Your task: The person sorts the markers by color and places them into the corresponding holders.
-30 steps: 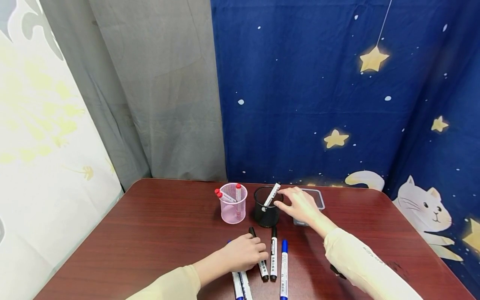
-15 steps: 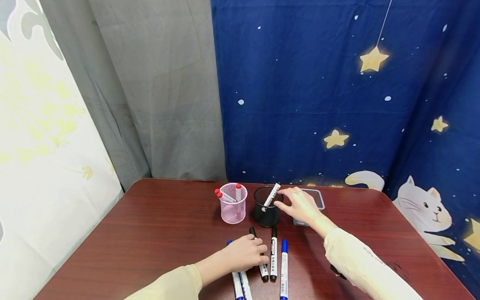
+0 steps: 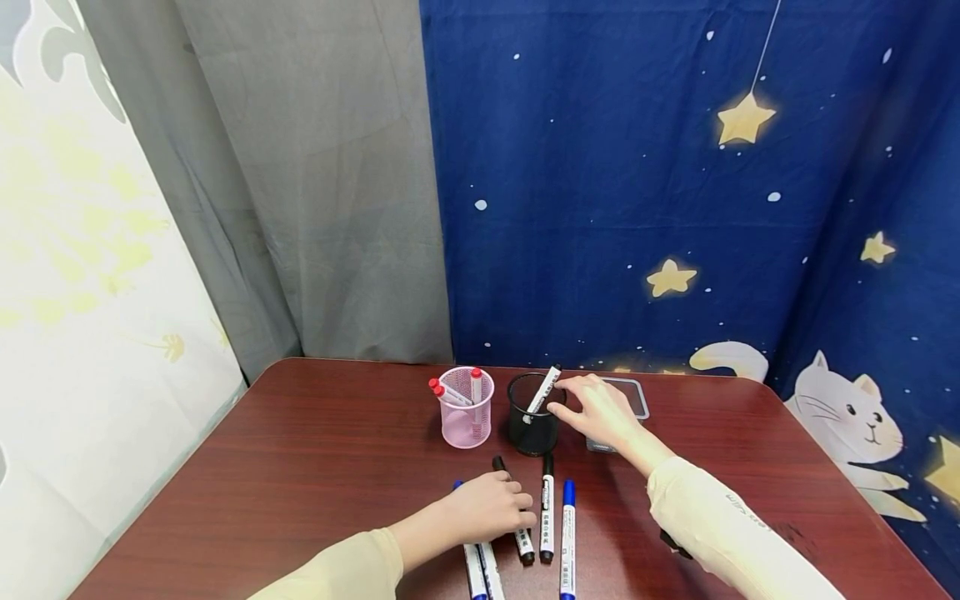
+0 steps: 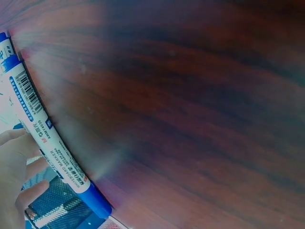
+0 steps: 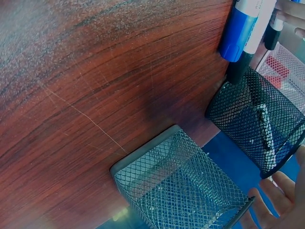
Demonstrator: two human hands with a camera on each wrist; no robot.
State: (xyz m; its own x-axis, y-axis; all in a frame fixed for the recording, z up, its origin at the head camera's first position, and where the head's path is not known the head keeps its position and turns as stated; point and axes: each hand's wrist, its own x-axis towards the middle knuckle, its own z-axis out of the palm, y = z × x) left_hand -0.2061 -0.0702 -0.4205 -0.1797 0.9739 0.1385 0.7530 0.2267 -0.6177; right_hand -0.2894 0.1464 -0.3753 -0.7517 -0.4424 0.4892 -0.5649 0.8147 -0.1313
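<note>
My left hand (image 3: 491,508) reaches over a black-capped whiteboard marker (image 3: 523,546) lying on the table and holds it under its curled fingers; the grip itself is hidden by the back of the hand. My right hand (image 3: 600,408) rests at the right rim of a black mesh pen cup (image 3: 534,437), thumb and fingers apart. Inside this cup a white marker with a black cap (image 3: 544,389) leans to the right, close to the fingertips. In the right wrist view the right fingers (image 5: 281,191) lie beside the cup's rim.
A pink mesh cup (image 3: 466,429) with several red-capped markers stands left of the black one. A mesh box (image 5: 176,186) sits at the right. Another black marker (image 3: 547,517), a blue marker (image 3: 568,533) and two blue markers (image 3: 476,571) by the left wrist lie on the table (image 3: 322,467).
The black marker under my left hand has shifted slightly to the left, together with the hand. My right hand and the cups have stayed in place.
</note>
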